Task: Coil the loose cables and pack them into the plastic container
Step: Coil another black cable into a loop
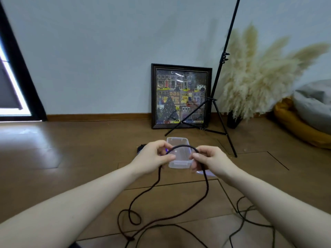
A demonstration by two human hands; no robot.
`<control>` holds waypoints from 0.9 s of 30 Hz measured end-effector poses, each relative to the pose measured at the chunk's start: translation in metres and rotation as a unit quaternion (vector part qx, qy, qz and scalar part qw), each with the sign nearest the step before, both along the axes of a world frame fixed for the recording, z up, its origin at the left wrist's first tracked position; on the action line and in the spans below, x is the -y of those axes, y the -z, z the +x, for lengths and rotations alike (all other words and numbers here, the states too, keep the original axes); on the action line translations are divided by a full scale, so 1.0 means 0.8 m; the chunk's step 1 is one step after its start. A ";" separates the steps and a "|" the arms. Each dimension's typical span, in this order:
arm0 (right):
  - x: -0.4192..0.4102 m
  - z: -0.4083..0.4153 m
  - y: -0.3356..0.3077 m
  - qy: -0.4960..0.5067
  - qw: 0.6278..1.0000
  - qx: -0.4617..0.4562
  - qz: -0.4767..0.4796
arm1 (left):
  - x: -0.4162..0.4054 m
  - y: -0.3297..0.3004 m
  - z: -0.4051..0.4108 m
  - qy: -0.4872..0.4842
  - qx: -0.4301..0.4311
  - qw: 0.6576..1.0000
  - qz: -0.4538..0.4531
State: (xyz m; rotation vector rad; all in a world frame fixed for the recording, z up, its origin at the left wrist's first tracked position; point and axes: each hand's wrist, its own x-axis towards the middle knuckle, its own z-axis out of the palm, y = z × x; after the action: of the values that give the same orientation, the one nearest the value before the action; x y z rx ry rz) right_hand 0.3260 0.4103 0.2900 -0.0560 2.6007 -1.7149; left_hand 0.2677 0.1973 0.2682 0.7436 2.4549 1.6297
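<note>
- Head view: my left hand (154, 156) pinches the dark cable (180, 146) between thumb and curled fingers, at the left end of a short arch of it.
- My right hand (206, 161) grips the same cable at the arch's right end, thumb on top, fingers curled under.
- The arch runs left to right between my hands, bowed upward, and hangs in front of the container (179, 154), not touching it as far as I can tell.
- From my left hand the cable drops toward me and to the left, then lies on the floor (71, 158) in a small loop and loose bends.
- From my right hand it drops straight toward me, then sweeps left to join those bends near the bottom edge.
- The container is clear plastic, open, and sits on the floor just past my hands, its long axis pointing away from me toward the wall.
- A thinner second cable (241, 212) lies tangled on the floor by my right forearm.
- Something dark and small (140, 148) lies left of the container, half hidden by my left hand; I cannot tell what it is.
- Against the wall stands a framed picture (180, 95), with a black tripod (215, 104) in front of it and pampas grass (259, 77) to the right.
</note>
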 end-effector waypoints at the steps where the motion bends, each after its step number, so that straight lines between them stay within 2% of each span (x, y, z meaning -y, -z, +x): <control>1: -0.006 -0.001 -0.001 0.017 1.000 -0.001 -0.013 | 0.006 0.007 0.001 0.022 0.035 0.999 -0.001; 5: -0.031 -0.005 0.001 0.062 0.998 0.003 0.012 | 0.008 0.026 0.008 0.049 0.083 0.993 -0.064; 8: -0.046 -0.007 0.007 0.085 0.993 0.025 0.083 | -0.004 0.034 0.017 0.050 0.123 0.991 -0.016; 11: -0.053 -0.008 0.012 0.051 0.979 0.073 0.181 | -0.010 0.036 0.019 0.015 0.068 0.997 -0.035; 13: -0.049 -0.006 0.014 0.007 0.973 0.108 0.206 | -0.015 0.034 0.020 0.002 0.023 0.998 -0.063; 18: -0.025 -0.007 0.014 -0.086 0.980 0.114 0.136 | -0.028 0.037 0.027 0.006 -0.064 0.989 -0.132; 21: -0.015 -0.006 0.015 -0.111 0.980 0.110 0.120 | -0.031 0.036 0.026 -0.001 -0.080 0.990 -0.117; 25: -0.009 -0.009 0.015 -0.079 0.990 0.081 0.081 | -0.033 0.035 0.020 -0.007 -0.051 0.996 -0.070; 27: -0.007 -0.011 0.010 -0.056 0.996 0.057 0.034 | -0.030 0.038 0.018 -0.002 -0.027 0.996 -0.080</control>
State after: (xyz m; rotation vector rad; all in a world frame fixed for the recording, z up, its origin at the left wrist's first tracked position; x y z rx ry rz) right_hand 0.3175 0.4158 0.2820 -0.0970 2.5195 -1.5445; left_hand 0.2817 0.2213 0.2381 0.7699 2.5875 1.4098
